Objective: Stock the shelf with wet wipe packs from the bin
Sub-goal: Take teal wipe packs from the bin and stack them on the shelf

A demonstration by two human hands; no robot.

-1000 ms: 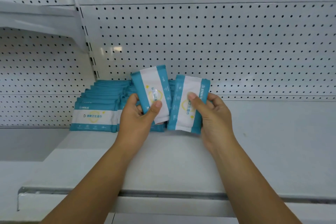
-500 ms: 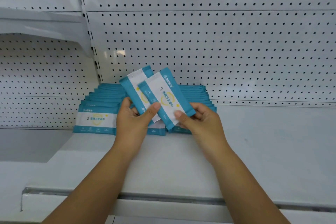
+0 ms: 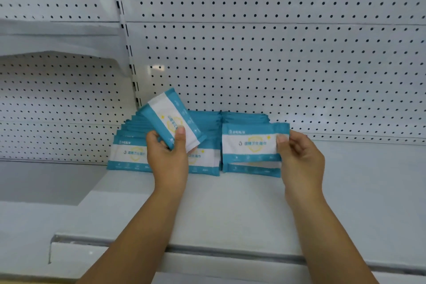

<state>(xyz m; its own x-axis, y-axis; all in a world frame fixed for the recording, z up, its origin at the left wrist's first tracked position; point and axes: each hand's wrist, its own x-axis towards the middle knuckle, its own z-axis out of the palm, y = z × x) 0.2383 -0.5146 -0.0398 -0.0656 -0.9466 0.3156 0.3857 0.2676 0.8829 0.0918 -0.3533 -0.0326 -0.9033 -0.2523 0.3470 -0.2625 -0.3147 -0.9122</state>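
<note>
Teal-and-white wet wipe packs stand in three rows (image 3: 129, 152) on the white shelf (image 3: 230, 210), leaning against the pegboard back. My left hand (image 3: 167, 157) grips a tilted pack (image 3: 171, 120) in front of the middle row. My right hand (image 3: 299, 157) pinches the right edge of another pack (image 3: 251, 142), held upright and level at the front of the right row (image 3: 253, 170). The bin is out of view.
White pegboard wall (image 3: 276, 57) rises behind the shelf. A second shelf bay (image 3: 46, 41) sits to the left with a higher shelf and a lower one. Bare shelf surface stretches to the right of the packs (image 3: 368, 180). The shelf's front lip (image 3: 207, 251) runs below my forearms.
My right hand carried its pack from beside the left hand's pack to the right, turning it level at the front of the right row. My left hand stayed put with its pack.
</note>
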